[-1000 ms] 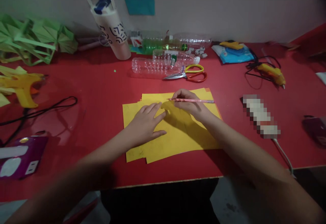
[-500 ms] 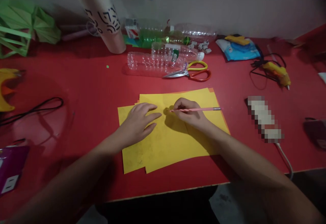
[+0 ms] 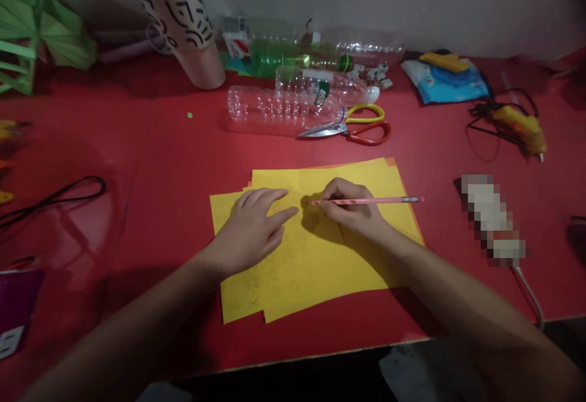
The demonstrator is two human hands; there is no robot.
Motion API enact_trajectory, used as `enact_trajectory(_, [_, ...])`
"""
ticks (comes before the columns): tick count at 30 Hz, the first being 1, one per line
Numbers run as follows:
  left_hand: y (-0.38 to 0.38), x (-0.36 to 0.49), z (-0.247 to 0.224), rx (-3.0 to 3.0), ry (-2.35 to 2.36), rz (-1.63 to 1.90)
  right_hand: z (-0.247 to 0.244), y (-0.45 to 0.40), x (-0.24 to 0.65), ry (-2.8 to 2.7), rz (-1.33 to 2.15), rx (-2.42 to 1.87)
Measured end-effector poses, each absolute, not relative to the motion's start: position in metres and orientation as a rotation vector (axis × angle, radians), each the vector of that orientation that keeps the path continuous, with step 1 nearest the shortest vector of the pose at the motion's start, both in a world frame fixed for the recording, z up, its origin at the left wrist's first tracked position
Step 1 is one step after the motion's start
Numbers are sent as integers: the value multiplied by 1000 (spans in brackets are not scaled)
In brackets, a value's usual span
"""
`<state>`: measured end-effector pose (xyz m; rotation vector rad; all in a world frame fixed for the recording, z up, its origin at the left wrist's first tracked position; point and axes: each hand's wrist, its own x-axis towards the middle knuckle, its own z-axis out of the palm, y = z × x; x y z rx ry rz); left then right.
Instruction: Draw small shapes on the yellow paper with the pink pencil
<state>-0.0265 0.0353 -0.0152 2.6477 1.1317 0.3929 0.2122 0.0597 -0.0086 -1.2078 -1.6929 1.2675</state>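
A pink pencil [image 3: 384, 201] with an eraser end lies in the grip of my right hand [image 3: 354, 207], its tip at the yellow paper [image 3: 302, 274]. My left hand [image 3: 251, 225] rests on the left part of that paper with fingers stretched out and apart, holding nothing. The yellow sheets overlap in a stack, and orange edges peek out at the top and right. Faint pencil marks show near the lower left of the paper. Shadow from my right hand darkens the spot around the pencil tip.
Behind the paper lie scissors [image 3: 366, 132] and clear plastic bottles [image 3: 284, 106]. A tall patterned tumbler [image 3: 183, 24] stands at the back left. To the right are a yellow glue gun [image 3: 522, 129], a blue packet [image 3: 448, 85] and a blurred-out device [image 3: 492, 219] with a cable. A black cord [image 3: 59, 197] lies left.
The pencil has turned slightly in my right hand, and more of its eraser end shows. My left hand stays spread on the paper. The whole view has shifted a little.
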Motion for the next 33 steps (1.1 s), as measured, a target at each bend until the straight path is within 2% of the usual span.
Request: enact_trajectory(33, [36,-25,-19,2623,1139,438,-4,58,210,-1673,1220,-1308])
